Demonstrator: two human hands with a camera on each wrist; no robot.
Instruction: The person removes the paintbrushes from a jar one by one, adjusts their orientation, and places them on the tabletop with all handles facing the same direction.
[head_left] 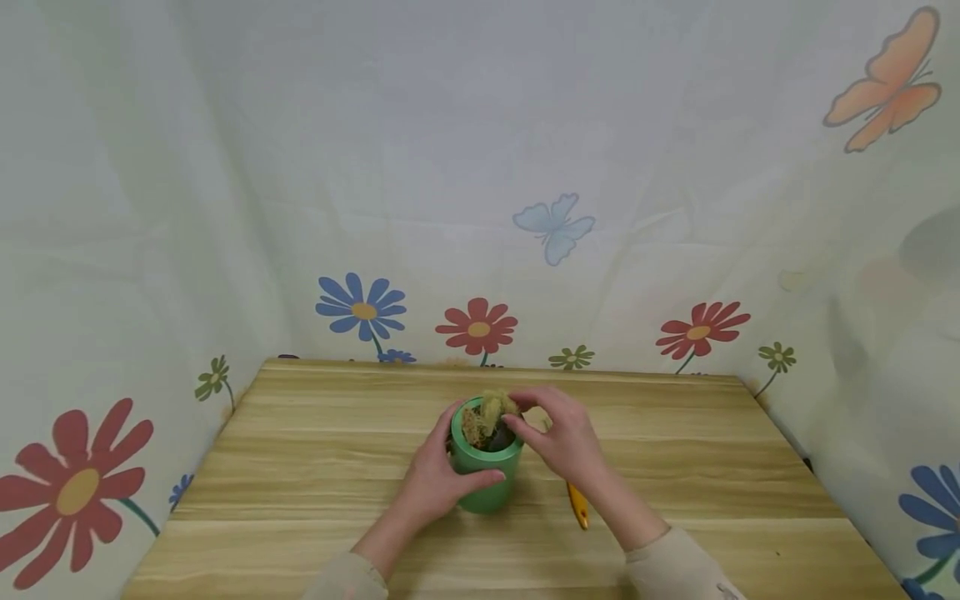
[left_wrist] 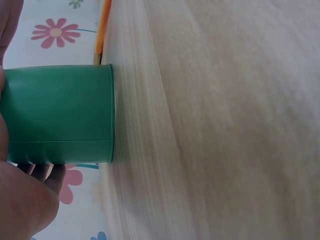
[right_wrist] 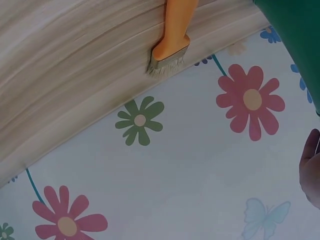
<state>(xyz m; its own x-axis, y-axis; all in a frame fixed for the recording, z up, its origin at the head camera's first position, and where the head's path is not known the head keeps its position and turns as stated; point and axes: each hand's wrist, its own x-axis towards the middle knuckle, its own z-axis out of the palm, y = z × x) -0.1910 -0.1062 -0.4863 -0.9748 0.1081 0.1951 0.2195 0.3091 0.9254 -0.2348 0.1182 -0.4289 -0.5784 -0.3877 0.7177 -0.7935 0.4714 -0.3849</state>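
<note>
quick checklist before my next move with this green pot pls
1. Green pot upright on the table: ok.
2. Left hand holding the pot: ok, thumb across its near side.
3. Right hand firm on the moss: cannot tell, fingertips are there but pressure doesn't show.
4. Moss all below the rim: not ok, some stands above.
5. Brush out of both hands: ok, lying on the table.

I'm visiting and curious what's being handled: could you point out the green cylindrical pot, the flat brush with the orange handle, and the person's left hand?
Green cylindrical pot (left_wrist: 60, 112): left wrist view, side wall.
Orange-handled flat brush (right_wrist: 174, 35): right wrist view, handle.
Left hand (head_left: 437, 475): head view, back of hand.
</note>
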